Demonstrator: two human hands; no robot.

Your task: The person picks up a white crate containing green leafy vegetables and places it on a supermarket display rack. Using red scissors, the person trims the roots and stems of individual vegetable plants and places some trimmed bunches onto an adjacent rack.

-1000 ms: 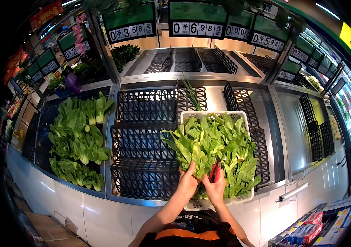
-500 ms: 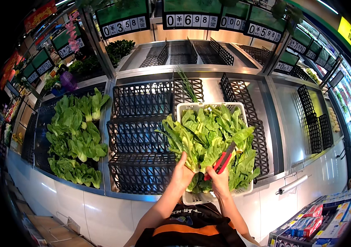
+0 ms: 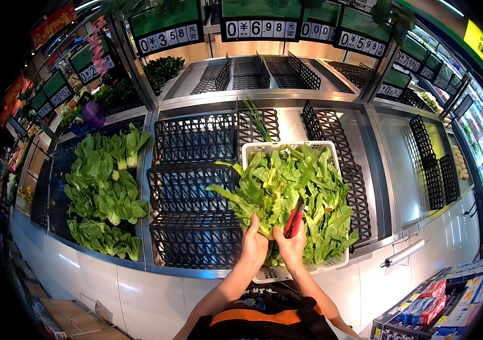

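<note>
My left hand (image 3: 254,245) is closed round the stem end of a bunch of leafy greens (image 3: 247,195), holding it over the near left part of a white plastic basket (image 3: 332,148). In my right hand (image 3: 291,246) is a red-handled knife (image 3: 294,220), its narrow dark blade pointing up and away from me. The right thumb lies close to the stems of the held bunch; whether it presses on them I cannot tell. More leafy greens (image 3: 332,218) fill the basket, stems toward me.
The basket rests on a metal display counter among black plastic racks (image 3: 193,187). Bok choy (image 3: 105,181) lies in the left bay. Several long green stalks (image 3: 257,119) stand behind the basket. A roll on a holder (image 3: 403,253) juts from the counter front; boxed goods (image 3: 428,300) sit lower right.
The held bunch has turned and its leaves have spread farther left. My right hand has moved slightly left, and the knife has swung to point more upright.
</note>
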